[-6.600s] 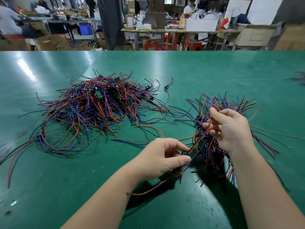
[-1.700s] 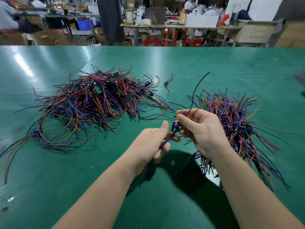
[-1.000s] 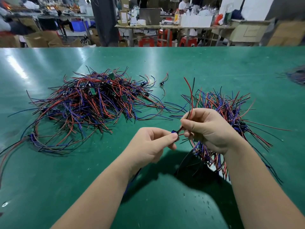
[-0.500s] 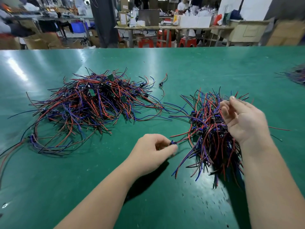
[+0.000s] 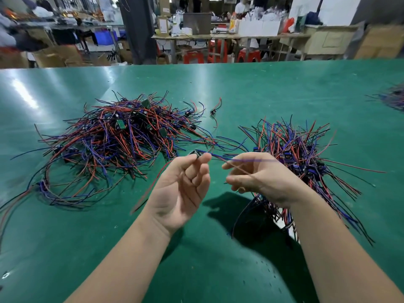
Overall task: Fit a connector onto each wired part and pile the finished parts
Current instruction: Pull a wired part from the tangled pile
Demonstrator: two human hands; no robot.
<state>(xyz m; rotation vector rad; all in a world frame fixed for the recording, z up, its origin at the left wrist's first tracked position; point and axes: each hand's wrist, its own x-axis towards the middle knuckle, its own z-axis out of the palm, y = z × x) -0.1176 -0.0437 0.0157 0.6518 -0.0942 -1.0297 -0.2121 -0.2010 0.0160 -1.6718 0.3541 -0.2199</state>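
Wired part [image 5: 195, 153]: small dark body, raised above the mat near frame centre. It is pinched between thumb and forefinger of the left hand [image 5: 181, 189], palm up, other fingers loosely curled.
- Its blue lead [image 5: 251, 160] runs toward 3 o'clock, across the top of the right hand [image 5: 264, 180].
- Its red lead [image 5: 153, 184] trails toward 7 o'clock, blurred.
- Right hand: fingers half curled, motion-blurred; cannot tell whether they grip the lead or only lie under it.

Around the part:
- 9 to 11 o'clock: large tangle [image 5: 113, 145] of red, blue and black wired parts, wide and flat, with loops spreading to the left frame edge.
- 3 o'clock: tighter heap [image 5: 303, 154], just behind the right hand, wire ends fanned outward.
- 12 to 1 o'clock: single stray part [image 5: 214, 110], apart from both heaps.
- Far 2 o'clock: third heap [image 5: 393, 99], cut by the frame edge.

Open green mat [image 5: 273, 95]:
- a narrow lane between the two main heaps
- a broad band at 12 o'clock up to the table's far edge
- the near stretch at 6 to 8 o'clock beside the forearms

Beyond the edge: benches and red stools [image 5: 215, 51].
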